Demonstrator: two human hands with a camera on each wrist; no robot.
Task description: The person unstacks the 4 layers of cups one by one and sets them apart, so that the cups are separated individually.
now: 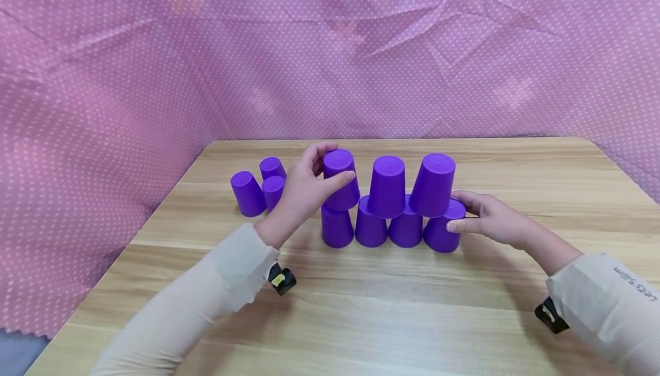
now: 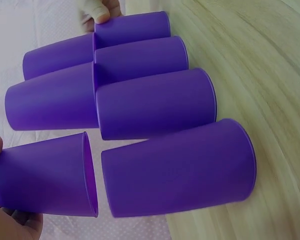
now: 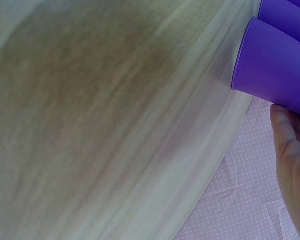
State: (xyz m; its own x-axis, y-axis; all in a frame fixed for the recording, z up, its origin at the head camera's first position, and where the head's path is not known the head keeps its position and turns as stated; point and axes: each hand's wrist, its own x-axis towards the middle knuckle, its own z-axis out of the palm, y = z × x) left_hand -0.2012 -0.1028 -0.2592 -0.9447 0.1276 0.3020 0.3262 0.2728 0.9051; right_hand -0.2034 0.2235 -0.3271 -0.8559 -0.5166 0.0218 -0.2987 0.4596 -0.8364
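My left hand [image 1: 304, 184] grips an upside-down purple cup [image 2: 45, 175], thumb in front and fingers behind. In the left wrist view a narrow gap parts its rim from the leftmost cup [image 2: 180, 170] of the bottom row. Two more upturned cups, a middle one [image 1: 387, 187] and a right one [image 1: 434, 185], stand on that row, each bridging two cups below. At the row's right end, my right hand [image 1: 495, 221] holds the last cup [image 1: 442, 235] by its side, between thumb and fingers. The right wrist view shows only part of this cup [image 3: 275, 65].
Three more purple cups [image 1: 248, 194] stand upside down in a group to the left, partly behind the left hand. Everything rests on a wooden table [image 1: 361, 307]. A pink dotted cloth [image 1: 330, 49] hangs behind it.
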